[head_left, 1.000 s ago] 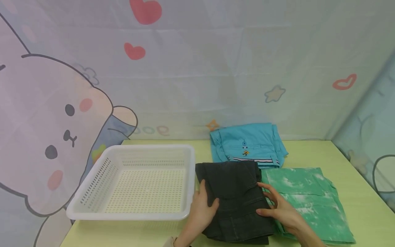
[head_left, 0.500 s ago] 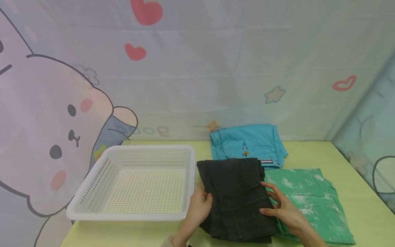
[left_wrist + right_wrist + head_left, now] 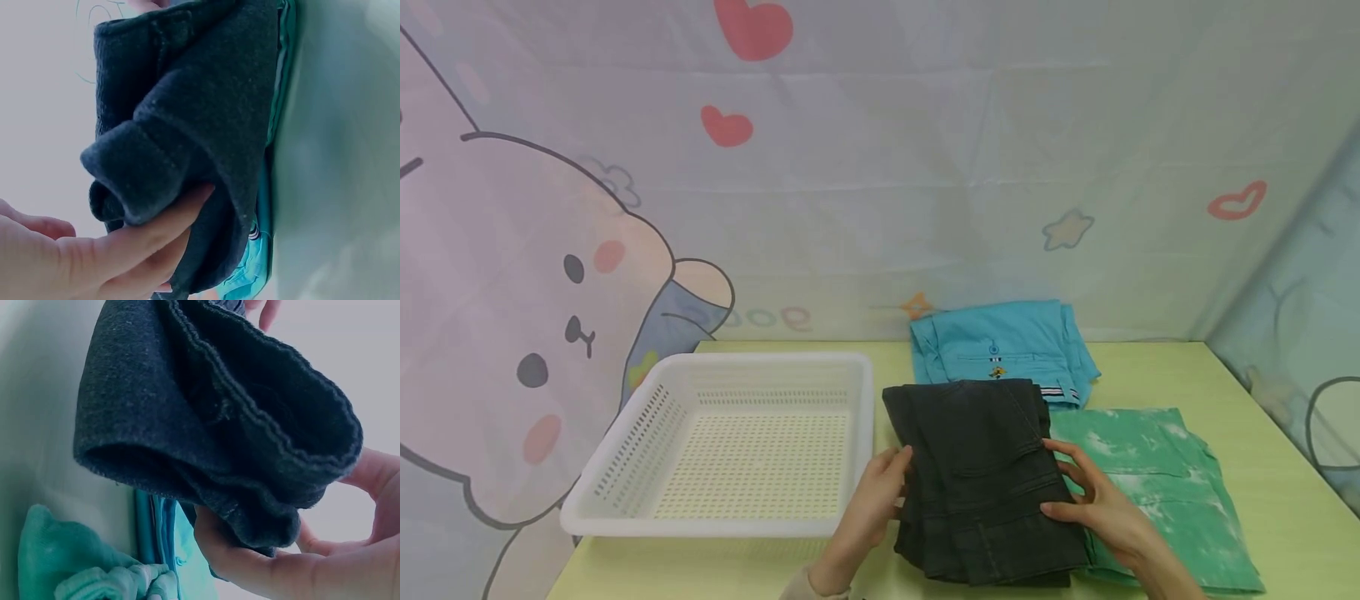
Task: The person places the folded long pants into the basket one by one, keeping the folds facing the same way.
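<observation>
Folded dark trousers (image 3: 985,475) lie between my two hands, covering part of the green garment's left edge. At their left edge my left hand (image 3: 874,492) grips the layers; in the left wrist view its fingers (image 3: 156,234) reach into a fold of the dark cloth (image 3: 212,94). My right hand (image 3: 1101,504) holds the opposite edge, thumb on the near side and fingers spread farther along it. The right wrist view shows the rolled, layered end of the trousers (image 3: 137,394) held between thumb and fingers (image 3: 244,565).
Left of the trousers stands a white perforated basket (image 3: 722,527) with nothing in it. Folded light-blue trousers (image 3: 1000,333) lie behind, and a folded green-and-white garment (image 3: 1180,508) to the right. A printed cloth backdrop (image 3: 880,183) rises behind the yellow-green table (image 3: 1157,375).
The dark trousers have shifted slightly right and away from me, turning a little. My left hand has drawn its fingers from their top to the left edge; my right hand moved right with them.
</observation>
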The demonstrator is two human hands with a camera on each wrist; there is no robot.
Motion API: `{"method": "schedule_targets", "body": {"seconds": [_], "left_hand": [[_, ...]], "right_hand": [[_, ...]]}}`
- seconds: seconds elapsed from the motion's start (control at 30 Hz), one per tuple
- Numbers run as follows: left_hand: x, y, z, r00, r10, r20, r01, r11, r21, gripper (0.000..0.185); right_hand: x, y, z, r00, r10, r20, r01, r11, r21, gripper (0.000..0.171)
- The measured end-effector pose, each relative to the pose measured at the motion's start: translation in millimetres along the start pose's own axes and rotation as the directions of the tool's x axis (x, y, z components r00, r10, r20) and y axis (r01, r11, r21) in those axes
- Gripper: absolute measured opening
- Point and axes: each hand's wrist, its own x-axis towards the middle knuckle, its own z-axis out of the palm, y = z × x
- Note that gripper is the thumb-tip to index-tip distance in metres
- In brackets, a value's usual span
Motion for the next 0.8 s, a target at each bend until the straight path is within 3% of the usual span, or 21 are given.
{"method": "schedule_targets", "body": {"seconds": [0.07,0.27,0.43,0.63,0.8], "left_hand": [[0.6,0.0,-0.1,1.0,-0.019,0.008,0.019,0.999,-0.032,0.032],[0.2,-1.7,-1.6,0.999,-0.045,0.03,0.047,0.997,-0.06,0.044],[2.1,-2.3,-2.3,0.997,-0.049,0.06,0.053,0.996,-0.074,0.041],[4.3,-4.4,-3.2,0.995,-0.038,0.093,0.044,0.997,-0.065,0.047],[5.2,-6.3,-2.7,0.996,-0.051,0.069,0.052,0.998,-0.019,0.056]], "right_hand": [[-0.5,0.3,-0.8,1.0,-0.012,0.006,0.012,1.0,-0.006,0.08],[-2.4,0.0,-1.1,1.0,-0.002,0.006,0.002,1.0,-0.007,0.079],[-3.0,-0.1,-1.4,1.0,-0.002,0.012,0.002,1.0,-0.009,0.079],[-1.6,0.4,0.0,1.0,0.016,0.01,-0.016,1.0,0.011,0.079],[0.4,0.9,1.5,0.999,0.045,-0.012,-0.045,0.999,0.002,0.071]]}}
